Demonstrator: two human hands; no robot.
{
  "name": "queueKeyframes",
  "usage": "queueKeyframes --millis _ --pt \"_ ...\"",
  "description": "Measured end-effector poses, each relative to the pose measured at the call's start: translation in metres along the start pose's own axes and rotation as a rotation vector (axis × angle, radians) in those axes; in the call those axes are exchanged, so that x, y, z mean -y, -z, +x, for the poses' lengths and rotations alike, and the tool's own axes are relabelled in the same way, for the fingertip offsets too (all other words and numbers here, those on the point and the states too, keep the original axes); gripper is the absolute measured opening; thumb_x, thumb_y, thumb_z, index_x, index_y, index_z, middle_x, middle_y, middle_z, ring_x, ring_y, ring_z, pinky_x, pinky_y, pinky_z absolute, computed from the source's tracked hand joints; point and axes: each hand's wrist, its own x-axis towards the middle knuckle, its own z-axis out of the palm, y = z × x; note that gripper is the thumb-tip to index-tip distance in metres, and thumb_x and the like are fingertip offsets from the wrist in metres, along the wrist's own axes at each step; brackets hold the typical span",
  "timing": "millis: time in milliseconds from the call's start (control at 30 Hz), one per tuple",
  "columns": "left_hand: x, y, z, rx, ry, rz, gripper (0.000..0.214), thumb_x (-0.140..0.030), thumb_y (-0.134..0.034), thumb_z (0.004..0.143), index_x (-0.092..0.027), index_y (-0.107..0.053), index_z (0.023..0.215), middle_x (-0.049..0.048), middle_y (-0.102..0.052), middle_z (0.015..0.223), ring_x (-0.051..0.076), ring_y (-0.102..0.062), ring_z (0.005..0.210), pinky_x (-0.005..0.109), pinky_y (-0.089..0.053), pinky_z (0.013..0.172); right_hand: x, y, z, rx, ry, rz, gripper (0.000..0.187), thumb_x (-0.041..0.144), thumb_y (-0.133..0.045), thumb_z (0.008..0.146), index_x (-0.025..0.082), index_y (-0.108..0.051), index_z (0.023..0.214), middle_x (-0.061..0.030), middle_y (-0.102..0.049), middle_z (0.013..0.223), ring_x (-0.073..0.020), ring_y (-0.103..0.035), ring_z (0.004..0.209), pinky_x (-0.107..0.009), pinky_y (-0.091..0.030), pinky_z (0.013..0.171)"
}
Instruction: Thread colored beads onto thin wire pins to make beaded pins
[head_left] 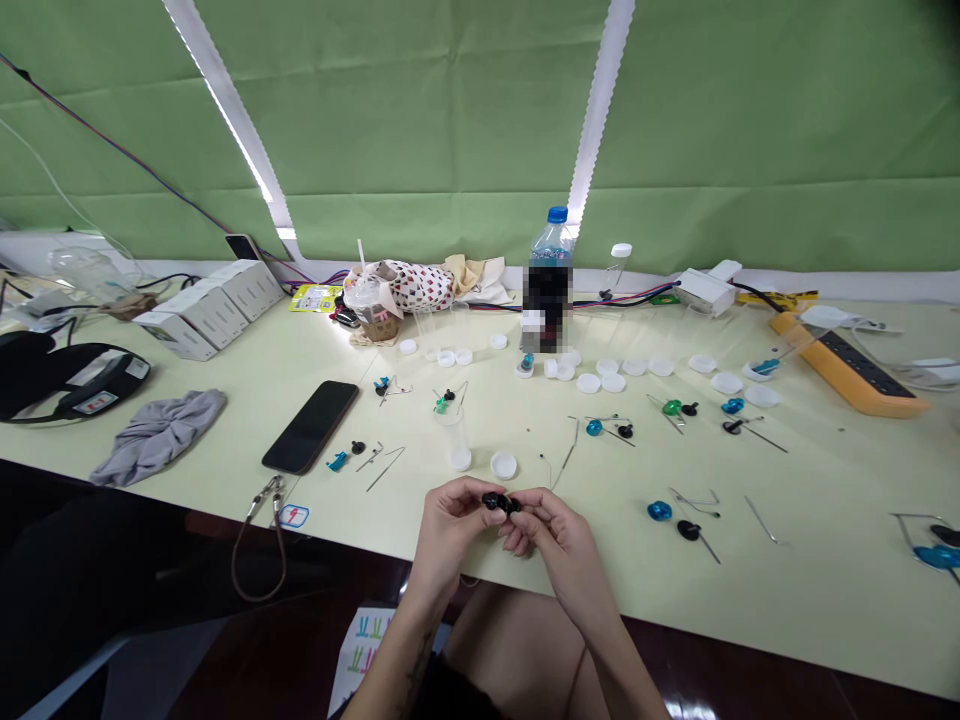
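At the table's near edge, my left hand [463, 508] and my right hand [544, 520] meet, both closed on a small shiny black plastic part [500, 502]. The fingertips cover some of it, so its exact kind and whether it is one piece or two cannot be made out. Just beyond my fingers lie a white round cap [504, 465] and a clear tube [453, 440] standing upright. Thin bent metal wires [568, 455] rest close to my right hand. A green piece [440, 405] with a small black part sits behind the tube.
A phone [311, 427] and a grey cloth [160, 435] lie at left. Blue pieces [659, 511], black discs [688, 530] and wires are scattered at right. Several white caps [613, 382] line the back near a dark bottle [556, 240]. An orange power strip [847, 365] stands far right.
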Motion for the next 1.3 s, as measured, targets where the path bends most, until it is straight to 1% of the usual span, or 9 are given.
queueKeyframes --millis 67,167,233,367,567,767,967,1100,1300 --pt "-0.0007 -0.0008 0.0002 -0.011 -0.005 -0.004 0.016 -0.014 -0.081 0.064 -0.016 -0.076 0.078 0.0043 -0.074 0.076 0.015 -0.064 0.07 0.025 -0.05 0.069 -0.0003 -0.0002 0.0005 -0.011 0.005 0.002 0.022 0.038 -0.062 0.086 0.018 -0.065 0.095 0.0002 -0.064 0.069 -0.0145 -0.06 0.063 -0.027 -0.048 0.06" --pt "-0.0019 -0.0018 0.0004 -0.021 -0.009 -0.008 0.015 -0.013 -0.081 0.064 -0.016 -0.076 0.078 0.004 -0.074 0.076 0.015 -0.065 0.072 0.024 -0.05 0.07 -0.002 -0.0003 0.0014 -0.033 -0.002 0.015 0.027 0.034 -0.068 0.082 0.02 -0.064 0.104 -0.0006 -0.066 0.079 -0.0157 -0.062 0.071 -0.029 -0.05 0.067" --pt "-0.0022 -0.0022 0.0004 -0.024 -0.005 -0.008 0.016 -0.012 -0.081 0.063 -0.016 -0.076 0.078 0.0036 -0.074 0.076 0.015 -0.065 0.071 0.024 -0.05 0.069 -0.0032 -0.0004 0.0017 -0.05 -0.011 0.032 0.027 0.031 -0.071 0.079 0.021 -0.063 0.102 -0.0009 -0.066 0.084 -0.0165 -0.063 0.075 -0.03 -0.05 0.07" --pt "-0.0011 -0.0017 -0.0002 -0.02 0.0 -0.003 0.016 -0.012 -0.082 0.062 -0.016 -0.077 0.078 0.0025 -0.072 0.071 0.013 -0.063 0.066 0.022 -0.05 0.065 -0.0036 -0.0005 0.0014 -0.057 -0.014 0.038 0.017 0.031 -0.068 0.081 0.02 -0.062 0.092 -0.0003 -0.066 0.077 -0.0161 -0.064 0.071 -0.029 -0.05 0.067" --pt "0.0005 0.0001 0.0005 0.004 0.005 0.005 0.015 -0.012 -0.08 0.065 -0.016 -0.077 0.08 0.0027 -0.073 0.072 0.014 -0.063 0.067 0.023 -0.05 0.067 -0.0011 -0.0003 0.0014 -0.036 -0.024 0.011 0.019 0.035 -0.066 0.083 0.019 -0.062 0.091 -0.0007 -0.066 0.072 -0.0153 -0.063 0.066 -0.027 -0.049 0.063" --pt "-0.0008 -0.0001 -0.0004 -0.008 0.012 0.006 0.016 -0.01 -0.079 0.064 -0.016 -0.076 0.079 0.0036 -0.073 0.074 0.014 -0.064 0.069 0.023 -0.05 0.067 -0.0021 0.0003 0.001 -0.021 -0.018 0.007 0.02 0.037 -0.065 0.084 0.018 -0.063 0.09 -0.0003 -0.066 0.067 -0.0149 -0.061 0.063 -0.026 -0.048 0.06" --pt "-0.0017 -0.0008 -0.0002 -0.008 0.005 -0.021 0.016 -0.012 -0.081 0.064 -0.016 -0.076 0.079 0.0034 -0.074 0.075 0.013 -0.064 0.069 0.023 -0.05 0.068 -0.0023 -0.0001 0.0014 -0.013 0.002 -0.002 0.021 0.037 -0.063 0.086 0.019 -0.065 0.094 -0.0004 -0.066 0.07 -0.0144 -0.061 0.064 -0.026 -0.048 0.061" --pt "-0.002 -0.0016 0.0005 -0.022 -0.004 -0.021 0.016 -0.012 -0.082 0.063 -0.016 -0.076 0.077 0.0035 -0.074 0.076 0.014 -0.064 0.072 0.022 -0.05 0.07 -0.0031 -0.0006 0.0009 -0.044 0.01 0.019 0.026 0.033 -0.07 0.08 0.021 -0.065 0.102 -0.0005 -0.066 0.081 -0.0141 -0.061 0.071 -0.026 -0.049 0.067" --pt "-0.002 -0.0022 -0.0007 -0.012 -0.001 -0.007 0.015 -0.01 -0.08 0.064 -0.016 -0.076 0.077 0.0026 -0.073 0.074 0.013 -0.063 0.069 0.021 -0.05 0.067 -0.0049 -0.0002 0.0012 -0.054 -0.005 0.037 0.02 0.033 -0.069 0.08 0.02 -0.065 0.094 -0.0013 -0.067 0.079 -0.0155 -0.064 0.071 -0.027 -0.05 0.066"
